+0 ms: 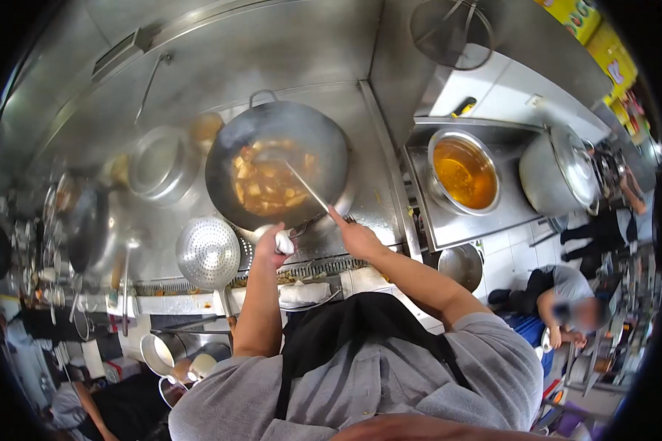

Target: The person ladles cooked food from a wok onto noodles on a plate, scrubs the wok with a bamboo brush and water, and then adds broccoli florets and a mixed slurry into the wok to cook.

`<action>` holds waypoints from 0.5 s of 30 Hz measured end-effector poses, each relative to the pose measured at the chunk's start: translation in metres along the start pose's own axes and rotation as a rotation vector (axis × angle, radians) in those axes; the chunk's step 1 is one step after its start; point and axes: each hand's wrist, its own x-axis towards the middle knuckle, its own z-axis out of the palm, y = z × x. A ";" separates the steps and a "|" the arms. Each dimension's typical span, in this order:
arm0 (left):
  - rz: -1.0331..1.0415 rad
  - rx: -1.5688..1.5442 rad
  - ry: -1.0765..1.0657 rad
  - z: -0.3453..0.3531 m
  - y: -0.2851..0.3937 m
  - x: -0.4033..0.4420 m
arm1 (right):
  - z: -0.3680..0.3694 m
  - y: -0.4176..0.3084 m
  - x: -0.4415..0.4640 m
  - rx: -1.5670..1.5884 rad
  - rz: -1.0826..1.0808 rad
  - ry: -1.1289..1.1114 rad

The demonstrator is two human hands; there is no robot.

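Head view: your left hand is clutching a white cloth at the wok's near rim, right hand is gripping a long utensil; sauced food is sitting inside, toward the worktop's right edge, likely mid-cook, undished.

Metal wok, seemingly matt, glossy metal strainer, rumpled cloth, smooth metal stovetop

Bowl: I see amber liquid inside.
Pot: lidded, near the bowl.
Strainer: lying to my left.
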 end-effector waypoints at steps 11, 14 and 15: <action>0.165 0.227 -0.141 -0.067 0.033 -0.018 | 0.054 -0.012 -0.101 0.236 0.054 0.205; 0.097 0.121 -0.052 -0.074 0.041 -0.066 | 0.063 -0.019 -0.122 0.370 -0.042 0.352; 0.136 0.179 -0.034 -0.074 0.042 -0.072 | 0.056 -0.025 -0.134 0.416 0.012 0.325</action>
